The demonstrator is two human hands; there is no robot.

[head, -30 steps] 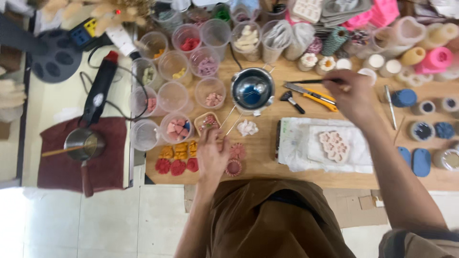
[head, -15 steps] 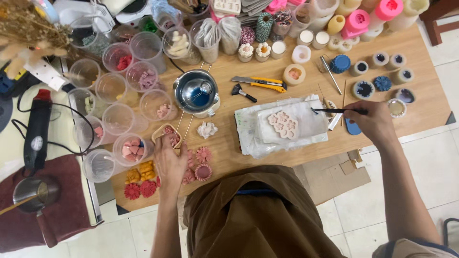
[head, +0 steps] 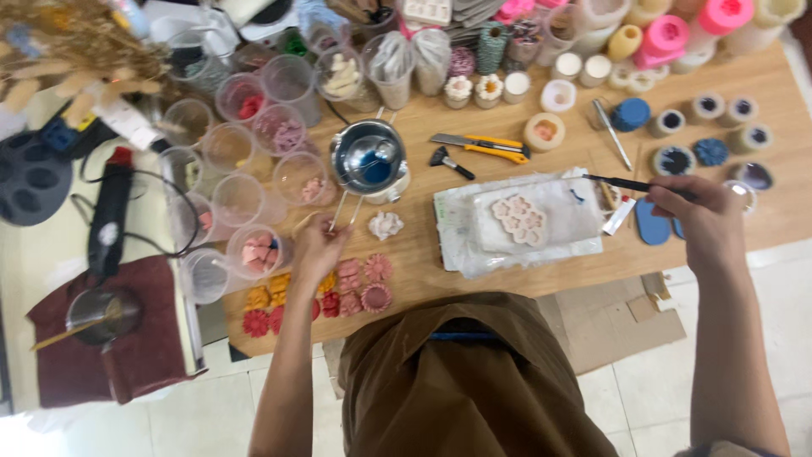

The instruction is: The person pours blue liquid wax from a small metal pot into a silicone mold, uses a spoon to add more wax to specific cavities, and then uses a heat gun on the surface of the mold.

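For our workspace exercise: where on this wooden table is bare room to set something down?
Bare wood lies between the white flower piece and the plastic-covered mould sheet, and below the right hand at the table edge. The clear cups and far rim are crowded.

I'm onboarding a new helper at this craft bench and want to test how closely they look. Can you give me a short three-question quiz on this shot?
1. True or false: the right hand holds a thin dark brush.
2. What lies on the white sheet in the middle of the table?
A. a yellow knife
B. a pale pink flower-pattern mould
C. a spool of twine
3. What colour is the liquid in the small metal pot above the left hand?

Key
1. True
2. B
3. Blue
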